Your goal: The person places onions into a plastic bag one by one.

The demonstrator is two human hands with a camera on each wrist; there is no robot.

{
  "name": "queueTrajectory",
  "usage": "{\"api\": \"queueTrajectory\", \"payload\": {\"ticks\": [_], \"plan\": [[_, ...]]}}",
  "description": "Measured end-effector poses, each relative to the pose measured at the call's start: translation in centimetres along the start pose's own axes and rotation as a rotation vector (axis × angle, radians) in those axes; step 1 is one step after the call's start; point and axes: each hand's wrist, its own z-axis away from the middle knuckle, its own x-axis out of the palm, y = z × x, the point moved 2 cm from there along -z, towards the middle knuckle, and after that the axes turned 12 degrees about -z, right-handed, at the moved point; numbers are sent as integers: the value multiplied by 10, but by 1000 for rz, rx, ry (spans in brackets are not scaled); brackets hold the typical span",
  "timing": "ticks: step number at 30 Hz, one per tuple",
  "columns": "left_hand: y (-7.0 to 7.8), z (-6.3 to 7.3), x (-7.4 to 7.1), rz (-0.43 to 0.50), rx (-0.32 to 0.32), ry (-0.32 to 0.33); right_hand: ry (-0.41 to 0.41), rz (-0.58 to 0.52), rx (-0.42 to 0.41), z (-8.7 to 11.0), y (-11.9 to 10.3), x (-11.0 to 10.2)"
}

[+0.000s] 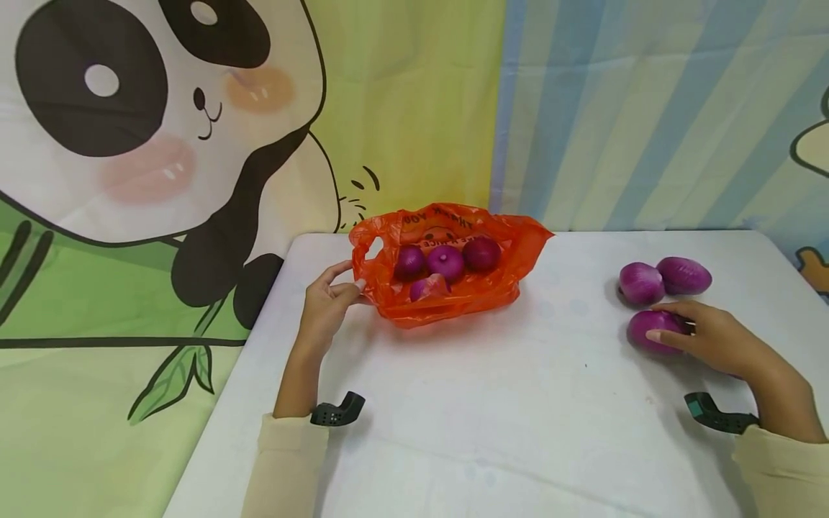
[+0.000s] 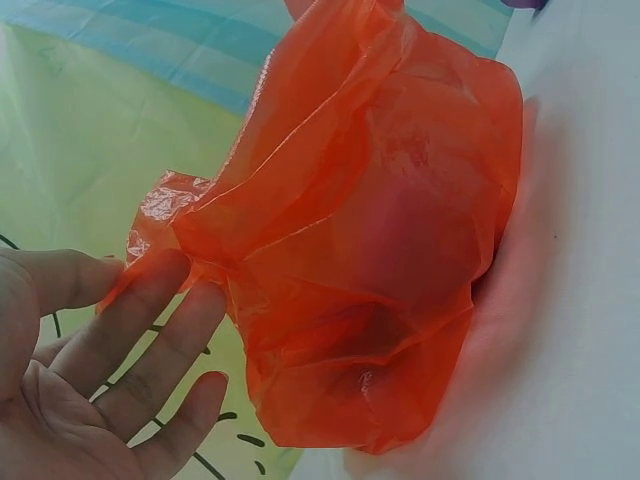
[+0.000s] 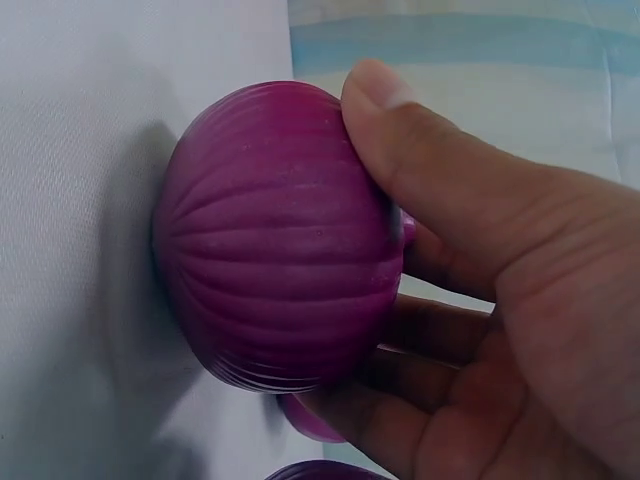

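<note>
My left hand [image 1: 326, 302] pinches the edge of a red plastic bag [image 1: 447, 313] by its handle, between thumb and fingers; the left wrist view shows the fingertips at the bag's [image 2: 390, 220] rim. Inside the bag's open mouth lie several purple onions [image 1: 445, 262]. On the right side of the table, my right hand [image 1: 719, 334] grips a purple onion [image 1: 650, 332] with the thumb on one side and fingers on the other. The right wrist view shows this ribbed onion [image 3: 280, 240] close up, low over the white surface. Just behind it sit two more onions [image 1: 684, 276].
A white-covered table [image 1: 492, 410] spans the view. Behind it hangs a printed cloth [image 1: 414, 108] with a panda on the left and blue stripes on the right. Each wrist wears a black band [image 1: 340, 410].
</note>
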Motion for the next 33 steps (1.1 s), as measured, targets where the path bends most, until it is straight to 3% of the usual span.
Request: {"api": "queueTrajectory", "payload": {"ticks": [15, 33], "plan": [[2, 3, 1, -6, -9, -25, 19, -50, -26, 5, -28, -5], [3, 3, 8, -29, -10, -52, 94, -170, -143, 0, -71, -19]]}}
